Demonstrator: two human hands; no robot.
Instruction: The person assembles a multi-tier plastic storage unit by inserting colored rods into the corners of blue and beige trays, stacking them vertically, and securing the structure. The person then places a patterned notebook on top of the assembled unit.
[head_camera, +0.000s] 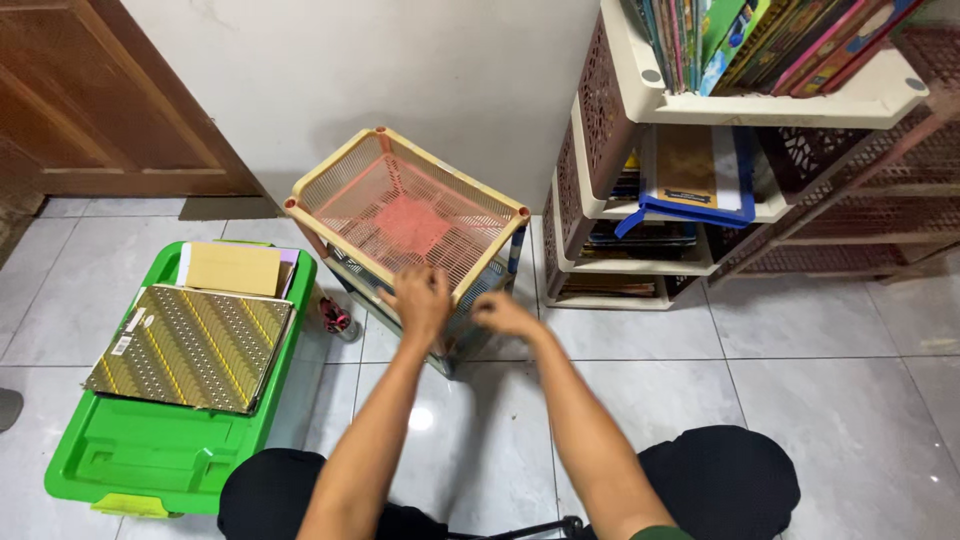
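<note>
A small plastic rack with a cream frame and pink mesh shelf (405, 205) stands on the tiled floor in front of me. My left hand (418, 298) rests on its near rim, fingers curled over the edge. My right hand (500, 313) is at the rack's near right corner, fingers bent; its grip is blurred. Both forearms reach forward from my knees in dark trousers.
A green plastic box lid (150, 450) lies at left with a patterned folder (190, 345) and a tan envelope (232, 268) on it. A tall shelf unit (640, 250) full of books stands at right. A wooden door (90, 100) is at far left.
</note>
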